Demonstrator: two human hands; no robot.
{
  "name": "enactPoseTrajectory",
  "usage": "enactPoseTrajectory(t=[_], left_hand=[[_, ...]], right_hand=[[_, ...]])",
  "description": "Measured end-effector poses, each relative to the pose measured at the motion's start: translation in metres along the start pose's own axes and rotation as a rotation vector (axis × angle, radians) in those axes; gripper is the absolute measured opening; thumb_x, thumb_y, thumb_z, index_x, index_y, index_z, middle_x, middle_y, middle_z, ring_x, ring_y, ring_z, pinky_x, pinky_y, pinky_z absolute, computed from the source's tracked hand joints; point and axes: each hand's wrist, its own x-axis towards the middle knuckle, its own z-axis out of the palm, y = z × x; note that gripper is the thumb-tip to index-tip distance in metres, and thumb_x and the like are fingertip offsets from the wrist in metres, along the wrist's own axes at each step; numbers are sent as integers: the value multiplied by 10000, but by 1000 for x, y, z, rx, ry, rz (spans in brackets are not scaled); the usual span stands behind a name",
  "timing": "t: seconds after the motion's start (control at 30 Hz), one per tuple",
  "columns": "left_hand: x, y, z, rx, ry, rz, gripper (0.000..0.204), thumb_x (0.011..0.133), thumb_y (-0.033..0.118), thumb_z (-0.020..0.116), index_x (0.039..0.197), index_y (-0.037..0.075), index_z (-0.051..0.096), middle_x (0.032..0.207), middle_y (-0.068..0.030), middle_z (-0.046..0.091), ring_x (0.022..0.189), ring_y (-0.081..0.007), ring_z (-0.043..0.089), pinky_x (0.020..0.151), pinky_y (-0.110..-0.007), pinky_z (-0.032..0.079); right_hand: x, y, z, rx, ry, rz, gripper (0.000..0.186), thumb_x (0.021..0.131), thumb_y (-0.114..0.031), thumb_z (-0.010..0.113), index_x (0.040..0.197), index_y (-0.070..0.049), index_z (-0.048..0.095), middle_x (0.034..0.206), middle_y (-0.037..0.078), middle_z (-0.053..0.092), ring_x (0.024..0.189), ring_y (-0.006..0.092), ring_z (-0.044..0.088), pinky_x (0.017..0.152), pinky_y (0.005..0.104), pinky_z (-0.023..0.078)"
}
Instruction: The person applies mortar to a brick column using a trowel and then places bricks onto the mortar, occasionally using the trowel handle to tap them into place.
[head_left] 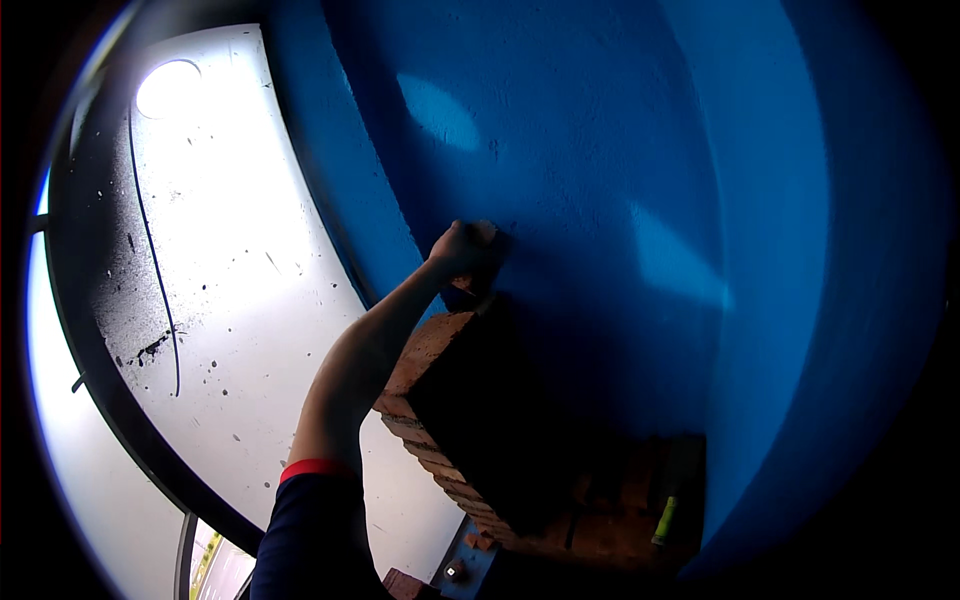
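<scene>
Fingers of the left hand (458, 252), partly lost in shadow, wrap around a brownish block (487, 231) that shows above and below them, with stacked bricks (425, 352) just beneath, a blue wall (570, 150) behind and a speckled white surface (255, 335) well to their left.

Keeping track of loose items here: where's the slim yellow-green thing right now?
In the head view, the yellow-green thing is at lower right, in shadow, right of the brick stack and just left of the right-hand blue wall.
</scene>
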Motion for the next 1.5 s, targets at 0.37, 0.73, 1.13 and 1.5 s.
enactPoseTrajectory(t=[0.37, 0.73, 1.13, 1.5], left_hand=[[-256, 133, 42, -651, -140, 459, 942, 662, 197, 796, 1417, -36, 282, 1342, -157, 439, 1280, -234, 409, 1077, -333, 306], [-485, 82, 253, 155, -261, 190, 889, 619, 487, 730, 1277, -43, 453, 1142, -150, 502, 1144, -314, 446, 1032, -461, 278], [-519, 62, 276, 273, -283, 133, 653, 682, 360, 655, 1184, -39, 528, 1068, -133, 517, 1087, -284, 458, 991, -421, 303], [-538, 25, 292, 329, -382, 126, 624, 692, 367, 645, 1169, -29, 569, 1046, -120, 533, 1062, -265, 478, 970, -388, 326]], right_hand=[[-3, -11, -19, 22, -142, 27, 484, 955, -483, 491, 810, -42, 626, 662, 168, 537, 564, 296, 493, 534, 436, 371], [-32, -147, -80, 315, -336, -348, 326, 1005, -363, 469, 787, -121, 483, 562, 44, 308, 446, 172, 298, 456, 353, 254], [-37, -214, -77, 121, -302, -510, 345, 980, -336, 509, 887, -6, 545, 638, 159, 521, 541, 273, 493, 524, 359, 415], [-20, -192, -36, -12, -213, -502, 374, 970, -352, 529, 826, -8, 544, 647, 203, 562, 576, 361, 576, 489, 414, 425]])
